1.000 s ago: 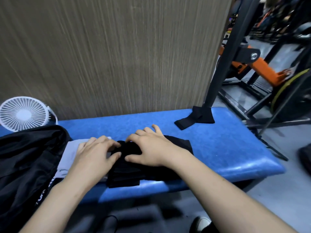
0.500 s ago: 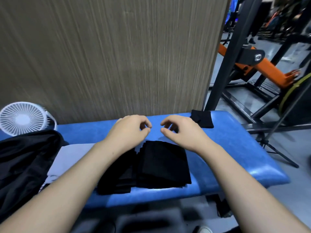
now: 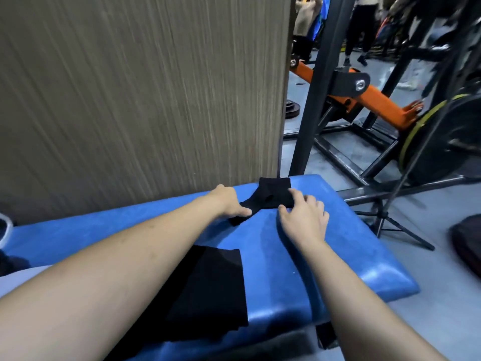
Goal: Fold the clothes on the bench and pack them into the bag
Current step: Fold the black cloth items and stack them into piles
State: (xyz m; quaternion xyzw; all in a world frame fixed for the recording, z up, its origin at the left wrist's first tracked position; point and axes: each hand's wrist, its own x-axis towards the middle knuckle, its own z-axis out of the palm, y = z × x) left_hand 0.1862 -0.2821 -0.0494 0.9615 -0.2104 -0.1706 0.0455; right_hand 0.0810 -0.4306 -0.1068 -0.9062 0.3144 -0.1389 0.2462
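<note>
**Blue bench: hands transferred from folded stack to small black item**

Blue padding of the bench [image 3: 299, 259] fills the lower half of the frame, running from the left edge to its rounded end at lower right. A folded black garment [image 3: 216, 285] is laid at lower centre, partly covered by the left forearm; it was under both palms a second ago and has since been released. This fold is judged complete.

Both hands have been moved to the far edge of the bench, centre frame. A small black garment [image 3: 273, 195], previously untouched, is now being handled. The left hand [image 3: 227, 201] is laid palm-down on its left tail, thumb pressed against the cloth. The right hand [image 3: 304, 216] is placed at its right edge, fingers spread and loosely curled, fingertips touching the fabric. A closed grip cannot be confirmed for either hand. The next fold is judged to be starting.

Items hidden or unclear:

- The bag is cut off at the left edge; only a dark sliver is visible, and it cannot be identified with certainty.
- A pale garment [image 3: 18, 278] at lower left is mostly out of frame.
- The small garment's type cannot be determined; its near portion is hidden by the hands.
- The background at upper right is blurred.
</note>
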